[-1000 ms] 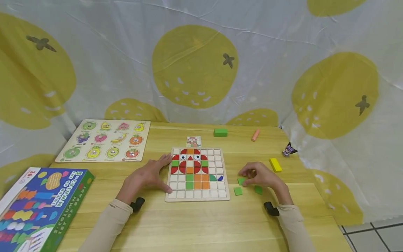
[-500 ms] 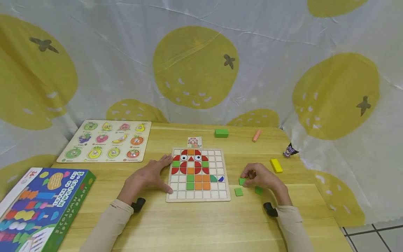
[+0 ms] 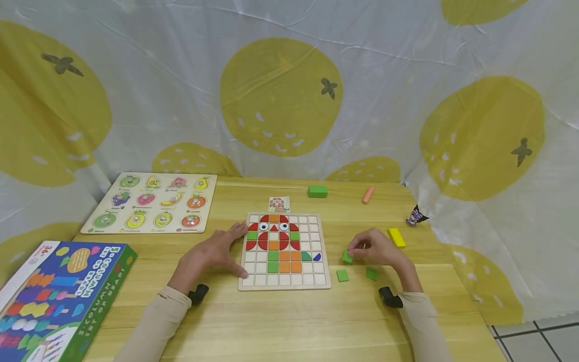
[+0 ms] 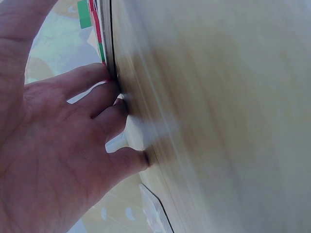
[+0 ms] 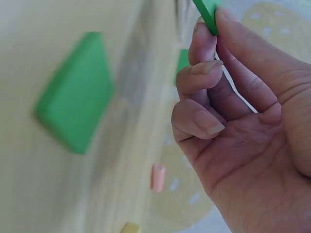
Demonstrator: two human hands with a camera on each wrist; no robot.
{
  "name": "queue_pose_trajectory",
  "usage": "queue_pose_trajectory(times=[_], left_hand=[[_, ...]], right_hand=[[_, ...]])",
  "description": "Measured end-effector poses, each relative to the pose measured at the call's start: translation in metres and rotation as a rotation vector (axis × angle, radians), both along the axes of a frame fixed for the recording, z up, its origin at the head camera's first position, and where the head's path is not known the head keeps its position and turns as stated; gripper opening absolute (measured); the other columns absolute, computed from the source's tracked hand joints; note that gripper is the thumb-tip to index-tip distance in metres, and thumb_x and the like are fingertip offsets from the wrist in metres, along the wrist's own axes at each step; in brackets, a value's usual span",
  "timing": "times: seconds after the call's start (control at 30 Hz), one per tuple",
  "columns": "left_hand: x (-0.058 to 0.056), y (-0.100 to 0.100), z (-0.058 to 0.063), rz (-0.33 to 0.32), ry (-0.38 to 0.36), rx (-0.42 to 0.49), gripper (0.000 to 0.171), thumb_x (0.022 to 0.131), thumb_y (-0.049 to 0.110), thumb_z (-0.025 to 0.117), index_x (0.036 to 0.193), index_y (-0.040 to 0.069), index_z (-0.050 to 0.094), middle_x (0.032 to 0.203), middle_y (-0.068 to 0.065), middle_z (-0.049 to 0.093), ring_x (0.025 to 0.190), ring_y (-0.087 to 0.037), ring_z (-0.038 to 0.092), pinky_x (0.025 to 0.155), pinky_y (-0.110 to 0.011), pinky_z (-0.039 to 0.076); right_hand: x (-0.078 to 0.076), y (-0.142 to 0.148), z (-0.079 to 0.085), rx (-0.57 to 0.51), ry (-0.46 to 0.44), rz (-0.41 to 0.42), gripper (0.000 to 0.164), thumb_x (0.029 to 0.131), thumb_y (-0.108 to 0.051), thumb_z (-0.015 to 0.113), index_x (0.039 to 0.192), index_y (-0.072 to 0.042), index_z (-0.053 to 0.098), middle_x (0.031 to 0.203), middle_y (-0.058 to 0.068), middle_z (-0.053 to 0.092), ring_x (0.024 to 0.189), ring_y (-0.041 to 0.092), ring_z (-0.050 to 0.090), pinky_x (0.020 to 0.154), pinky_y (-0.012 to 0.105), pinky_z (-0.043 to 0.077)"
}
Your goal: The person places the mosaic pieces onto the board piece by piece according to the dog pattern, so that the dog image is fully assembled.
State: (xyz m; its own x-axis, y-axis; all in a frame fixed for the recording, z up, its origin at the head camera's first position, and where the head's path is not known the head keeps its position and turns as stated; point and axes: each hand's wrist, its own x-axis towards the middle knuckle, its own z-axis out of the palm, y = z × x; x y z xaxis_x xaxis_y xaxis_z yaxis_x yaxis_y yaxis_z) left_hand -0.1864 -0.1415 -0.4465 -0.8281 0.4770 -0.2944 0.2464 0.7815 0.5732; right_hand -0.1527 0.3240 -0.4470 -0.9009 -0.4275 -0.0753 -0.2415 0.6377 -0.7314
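Note:
My right hand (image 3: 374, 247) pinches a green square tile (image 3: 347, 257) between thumb and forefinger, to the right of the wooden grid board (image 3: 312, 279); the right wrist view shows the tile (image 5: 209, 13) at the fingertips. Two more green tiles lie below that hand, one nearer the board (image 3: 342, 275) and one to its right (image 3: 371, 273). On the board, red, orange and green pieces form a bird-like figure with two round eyes; a teal piece (image 3: 306, 256) and a blue piece (image 3: 317, 257) sit at its right. My left hand (image 3: 211, 254) rests at the board's left edge, fingers spread.
A small pattern card (image 3: 279, 203) lies behind the board. A fruit puzzle board (image 3: 149, 203) and a bead-set box (image 3: 68, 296) occupy the left. Farther back and right are a green block (image 3: 317, 191), a coral stick (image 3: 368, 194), a yellow block (image 3: 396, 238) and a small figurine (image 3: 415, 216).
My right hand has lifted slightly with the pinched green tile, which now tilts and sits a little higher in the head view. The left hand stays in place.

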Motion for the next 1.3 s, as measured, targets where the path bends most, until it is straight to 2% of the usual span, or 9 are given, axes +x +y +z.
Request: queue_pose_trajectory(times=[0.27,0.47,0.67,0.97,1.3], left_hand=[[-0.002,0.001,-0.001,-0.002,-0.008,-0.006,0.127,0.071,0.053,0.099,0.172,0.020,0.030,0.181,-0.011,0.016,0.155,-0.067,0.015,0.119,-0.079,0.028],[-0.002,0.000,0.001,0.006,-0.011,-0.006,0.127,0.070,0.052,0.100,0.172,0.020,0.031,0.181,-0.011,0.017,0.155,-0.067,0.015,0.118,-0.080,0.028],[-0.002,0.000,0.000,0.003,-0.007,-0.002,0.127,0.070,0.053,0.100,0.172,0.020,0.032,0.181,-0.010,0.018,0.154,-0.067,0.016,0.118,-0.079,0.028],[-0.002,0.000,-0.001,0.002,-0.005,0.001,0.128,0.070,0.053,0.100,0.172,0.019,0.031,0.181,-0.011,0.017,0.155,-0.067,0.016,0.119,-0.080,0.027],[-0.002,0.000,-0.002,-0.004,-0.004,-0.006,0.128,0.071,0.053,0.099,0.172,0.020,0.030,0.181,-0.012,0.016,0.154,-0.068,0.015,0.119,-0.079,0.026]], right_hand=[[0.001,-0.016,0.025,-0.093,0.002,0.041,0.008,0.102,-0.005,0.074,0.101,-0.003,0.081,0.094,0.006,0.079,0.081,0.016,0.065,0.075,0.024,0.056],[0.002,-0.039,0.036,-0.109,-0.012,0.066,0.008,0.102,-0.006,0.074,0.102,-0.002,0.081,0.096,0.008,0.079,0.081,0.016,0.063,0.073,0.023,0.054],[0.004,-0.060,0.033,-0.118,0.005,0.096,0.008,0.102,-0.007,0.074,0.102,-0.004,0.082,0.095,0.006,0.079,0.080,0.019,0.064,0.072,0.023,0.054],[0.003,-0.087,0.014,-0.106,0.030,0.146,0.006,0.100,-0.008,0.078,0.098,-0.008,0.083,0.091,-0.003,0.078,0.076,0.008,0.060,0.067,0.022,0.051],[0.003,-0.105,0.000,0.012,0.049,0.148,0.006,0.099,-0.004,0.078,0.094,-0.006,0.082,0.086,-0.005,0.075,0.074,0.004,0.058,0.068,0.022,0.054]])
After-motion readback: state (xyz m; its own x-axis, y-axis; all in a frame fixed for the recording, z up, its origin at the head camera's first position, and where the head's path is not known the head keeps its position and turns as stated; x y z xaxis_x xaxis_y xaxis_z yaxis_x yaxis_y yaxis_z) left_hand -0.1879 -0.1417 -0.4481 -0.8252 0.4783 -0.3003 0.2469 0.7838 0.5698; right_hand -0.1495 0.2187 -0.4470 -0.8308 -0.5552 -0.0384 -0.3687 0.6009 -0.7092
